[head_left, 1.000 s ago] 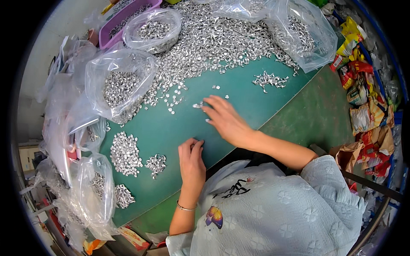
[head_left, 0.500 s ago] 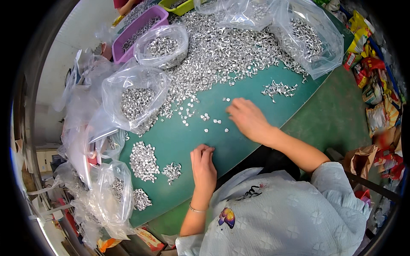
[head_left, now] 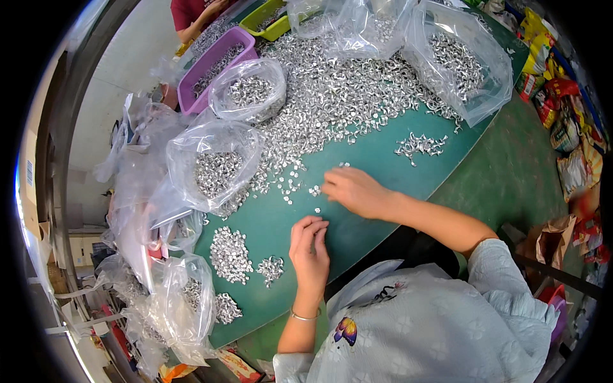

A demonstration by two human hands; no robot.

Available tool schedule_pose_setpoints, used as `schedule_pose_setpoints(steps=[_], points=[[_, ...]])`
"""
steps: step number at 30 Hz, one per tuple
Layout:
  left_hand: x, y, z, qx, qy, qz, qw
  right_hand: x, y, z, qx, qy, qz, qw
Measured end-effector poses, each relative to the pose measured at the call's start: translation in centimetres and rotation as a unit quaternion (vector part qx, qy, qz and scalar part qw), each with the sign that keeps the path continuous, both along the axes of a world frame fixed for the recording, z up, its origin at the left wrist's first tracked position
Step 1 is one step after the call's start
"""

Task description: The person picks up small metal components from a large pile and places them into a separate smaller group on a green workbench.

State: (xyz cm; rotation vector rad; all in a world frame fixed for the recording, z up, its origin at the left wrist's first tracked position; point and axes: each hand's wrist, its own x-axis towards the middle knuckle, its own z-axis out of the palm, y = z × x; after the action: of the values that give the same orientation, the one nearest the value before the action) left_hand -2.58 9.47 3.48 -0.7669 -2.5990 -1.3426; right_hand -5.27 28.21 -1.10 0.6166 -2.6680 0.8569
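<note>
Small shiny metal pieces, loose on a green tabletop [head_left: 287, 239], lie around both my hands. My right hand [head_left: 357, 193] is over the middle of the table, its bent fingers drawn together at a few small pieces [head_left: 315, 190]; its fingertips blur slightly and hide what is under them. Closer to me, my left hand [head_left: 310, 250] rests near the table edge with fingers curled toward the thumb; anything inside is hidden. One loose piece [head_left: 317, 210] lies between the hands. Left of my left hand are a small cluster [head_left: 271, 270] and a larger pile [head_left: 230, 254].
A broad heap of curved metal pieces [head_left: 345, 92] covers the far table. Clear plastic bags [head_left: 214, 137] of pieces stand along the left, another bag [head_left: 488, 83] at far right. A purple bin [head_left: 186, 96] and a yellow-green bin [head_left: 274, 30] stand behind, near another person's arm [head_left: 191, 30].
My right hand has moved left and nearer my left hand, over where a few loose pieces lay. The left hand stays about in place, its fingers slightly shifted. The whole view has tilted a little.
</note>
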Motion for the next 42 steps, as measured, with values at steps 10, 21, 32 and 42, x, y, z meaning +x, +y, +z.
schedule_pose_setpoints(steps=[10,21,32,42], points=[[-3.5,11.4,-3.2,0.013,0.001,-0.220,0.975,2.6,8.5,4.0,-0.237,-0.115,-0.171,0.949],[-6.1,7.3,-2.5,-0.151,0.152,-0.099,0.972,-5.7,9.3,3.6,0.021,0.070,-0.227,0.971],[-5.3,5.5,-2.9,-0.132,0.125,-0.119,0.976,-6.2,2.3,0.2,0.031,0.003,-0.239,0.971],[-3.4,1.4,-2.7,-0.150,0.096,-0.075,0.981,-2.7,-1.5,1.2,-0.024,-0.010,-0.086,0.996]])
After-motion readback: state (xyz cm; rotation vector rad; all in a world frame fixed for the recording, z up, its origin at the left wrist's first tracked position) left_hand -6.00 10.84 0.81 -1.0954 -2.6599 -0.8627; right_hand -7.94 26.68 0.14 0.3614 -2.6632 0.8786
